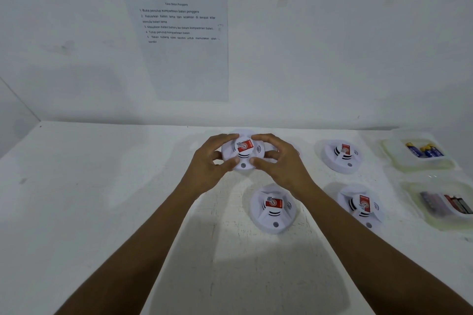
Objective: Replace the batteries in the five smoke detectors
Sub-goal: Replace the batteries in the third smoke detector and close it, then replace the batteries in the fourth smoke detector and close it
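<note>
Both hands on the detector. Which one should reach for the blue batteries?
Right. The right hand grips the detector on the side nearer the blue batteries, which lie in a tray at far right; the left hand would likely have to cross over it.

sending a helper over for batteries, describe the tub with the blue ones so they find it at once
On the white table, look along the right edge, where two shallow translucent plastic tubs sit one behind the other. Take the far tub, nearest the wall. It alone holds blue batteries with yellow tips; the near tub holds dull red and grey ones.
</note>
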Demonstrator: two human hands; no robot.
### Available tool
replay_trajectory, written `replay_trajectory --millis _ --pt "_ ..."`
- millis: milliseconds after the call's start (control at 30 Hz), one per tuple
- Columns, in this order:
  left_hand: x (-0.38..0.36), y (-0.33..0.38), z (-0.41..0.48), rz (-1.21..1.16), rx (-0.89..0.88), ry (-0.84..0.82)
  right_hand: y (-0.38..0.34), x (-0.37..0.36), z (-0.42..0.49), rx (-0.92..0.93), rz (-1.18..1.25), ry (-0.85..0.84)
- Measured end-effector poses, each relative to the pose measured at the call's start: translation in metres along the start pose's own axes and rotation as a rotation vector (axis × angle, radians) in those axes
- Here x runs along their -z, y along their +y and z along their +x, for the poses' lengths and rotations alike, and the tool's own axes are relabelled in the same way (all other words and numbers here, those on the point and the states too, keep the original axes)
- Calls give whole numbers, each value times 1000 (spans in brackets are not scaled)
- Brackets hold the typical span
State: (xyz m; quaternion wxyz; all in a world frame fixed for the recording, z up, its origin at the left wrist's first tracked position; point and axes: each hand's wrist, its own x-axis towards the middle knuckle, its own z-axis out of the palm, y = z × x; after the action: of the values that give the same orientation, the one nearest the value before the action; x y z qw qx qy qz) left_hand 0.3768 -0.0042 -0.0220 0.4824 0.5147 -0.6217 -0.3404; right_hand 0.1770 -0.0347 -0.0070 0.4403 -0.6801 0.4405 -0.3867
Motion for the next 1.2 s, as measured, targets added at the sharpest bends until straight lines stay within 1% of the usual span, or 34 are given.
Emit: replay_trajectory --millis 67,167,233,333,400,500,600,633,733,833,933,1000,1033,1100,1200 --pt "2 -9 -2 50 17 11 1 -6 2 -19 -34 -24" --pt "6 -23 -2 135 105 -8 5 -16 8 -60 -120 -47" --pt "9 -36 -1 188 127 -9 9 -23 15 -90 -160 -61" --pt "13 -55 6 319 173 -19 14 -35 24 -129 -202 -72" --pt "13 -56 10 406 215 -43 18 -42 29 -129 -259 -70" --pt "12 -56 13 452 230 -46 19 -46 34 -129 -286 -66" --pt "11 -47 13 427 204 -34 14 -41 31 -133 -297 -60" --pt "10 -43 14 413 160 -20 10 -36 29 -116 -304 -38" --pt "-1 -24 19 374 41 16 5 -7 24 -22 -315 95" --pt "-25 -7 31 337 -30 -29 9 37 21 -43 -337 191" --pt "-57 3 41 261 -72 -84 22 73 18 -103 -417 161" --pt "-76 3 44 193 -13 -114 31 85 16 -135 -451 115" --pt "-84 2 46 198 32 -131 35 88 14 -143 -455 95" --pt "-95 -4 48 259 98 -163 42 90 13 -162 -424 64" --pt "-103 -10 48 286 106 -185 48 91 11 -170 -306 11"
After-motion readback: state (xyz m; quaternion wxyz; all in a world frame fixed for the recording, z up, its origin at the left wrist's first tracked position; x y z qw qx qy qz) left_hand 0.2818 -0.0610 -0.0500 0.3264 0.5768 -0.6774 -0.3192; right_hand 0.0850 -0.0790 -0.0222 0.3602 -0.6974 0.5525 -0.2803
